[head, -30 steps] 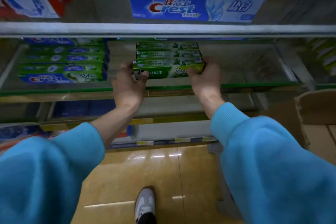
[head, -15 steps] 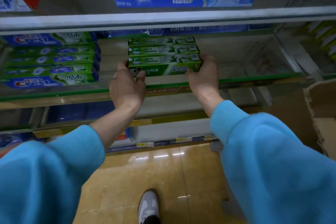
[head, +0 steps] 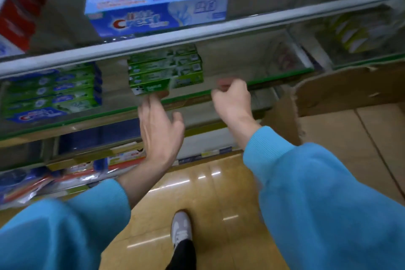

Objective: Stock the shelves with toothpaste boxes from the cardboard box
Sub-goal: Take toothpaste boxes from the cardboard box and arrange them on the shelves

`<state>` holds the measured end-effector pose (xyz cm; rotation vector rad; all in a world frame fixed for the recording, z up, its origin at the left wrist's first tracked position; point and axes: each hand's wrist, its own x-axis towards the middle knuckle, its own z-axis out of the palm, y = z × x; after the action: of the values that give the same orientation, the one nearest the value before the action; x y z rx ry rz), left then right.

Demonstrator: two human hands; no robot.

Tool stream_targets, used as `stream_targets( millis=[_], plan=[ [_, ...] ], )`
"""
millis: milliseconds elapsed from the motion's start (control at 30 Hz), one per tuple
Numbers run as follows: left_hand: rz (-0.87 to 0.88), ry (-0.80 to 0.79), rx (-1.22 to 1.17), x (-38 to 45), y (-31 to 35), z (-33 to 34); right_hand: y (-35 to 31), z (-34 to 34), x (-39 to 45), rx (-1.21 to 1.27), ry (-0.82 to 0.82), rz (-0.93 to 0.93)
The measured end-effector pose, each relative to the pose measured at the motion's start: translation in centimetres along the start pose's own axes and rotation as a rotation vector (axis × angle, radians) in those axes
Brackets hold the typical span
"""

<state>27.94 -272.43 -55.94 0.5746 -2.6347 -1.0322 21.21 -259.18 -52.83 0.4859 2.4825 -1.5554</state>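
Green stack (head: 164,70) shelved, your left hand (head: 161,129) spread and empty, right hand (head: 233,98) loosely curled, empty: reach the carton (head: 341,92) squarely.

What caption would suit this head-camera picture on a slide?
Left hand open and right hand loosely curled, both empty, just below a stack of green toothpaste boxes on the glass shelf.

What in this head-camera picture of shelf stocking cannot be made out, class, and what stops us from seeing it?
- Cardboard box, head view: its inside is cut off by the right edge, so any remaining stock is hidden.
- Green toothpaste boxes: motion blur makes the small print unreadable.
- Right hand: blurred, with curled fingers facing away; whether it holds anything cannot be told.
- Left hand: fingertip contact with the stack is unclear.
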Motion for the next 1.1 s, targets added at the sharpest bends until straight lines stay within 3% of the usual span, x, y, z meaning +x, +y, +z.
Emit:
stream_targets(
  millis=[333, 467, 567, 700, 933, 1100],
  plan=[
    [0.382, -0.136, -0.302, -6.7, 19.0, 3.3, 1.2, -17.2, -5.1, 0.112, 0.334, -0.156],
    [0.47, -0.325, -0.317, -8.6, 24.4, 5.6, 4.8, -22.6, -5.0, 0.119, 0.368, 0.091],
    [0.45, -0.604, -0.096, -9.1, 26.5, 9.6, 8.2, -24.9, -5.3, 0.106, 0.281, 0.413],
    [0.419, -0.984, 0.405, -9.1, 27.4, 15.5, 12.6, -25.2, -5.8, 0.228, 0.204, 0.722],
    [0.371, -1.169, 0.853, -6.8, 25.5, 20.2, 15.2, -23.4, -4.6, 0.569, 0.096, 1.01],
    [0.312, -1.249, 0.95, -5.3, 24.6, 21.2, 17.2, -22.2, -4.1, 0.717, 0.072, 1.13]
  ],
)
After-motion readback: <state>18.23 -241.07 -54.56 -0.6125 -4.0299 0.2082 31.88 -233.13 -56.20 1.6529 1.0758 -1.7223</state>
